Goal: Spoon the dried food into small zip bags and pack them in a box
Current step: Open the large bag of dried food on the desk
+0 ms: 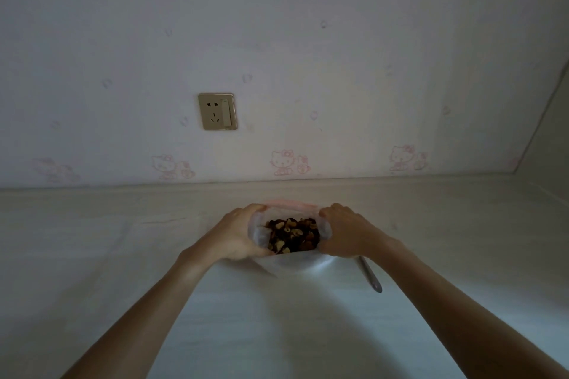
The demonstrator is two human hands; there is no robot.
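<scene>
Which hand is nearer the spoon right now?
Right. The right hand grips the bag's right side, with the spoon just beside its wrist. The left hand grips the bag's far side, away from the spoon.

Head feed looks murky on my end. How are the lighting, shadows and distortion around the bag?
Head view: dim, flat light with a bluish cast; soft arm shadows on the table; wide-angle bending at the frame edges; no glare. The dried food in the bag still reads clearly between the left hand and right hand; the spoon looks slightly soft.
</scene>
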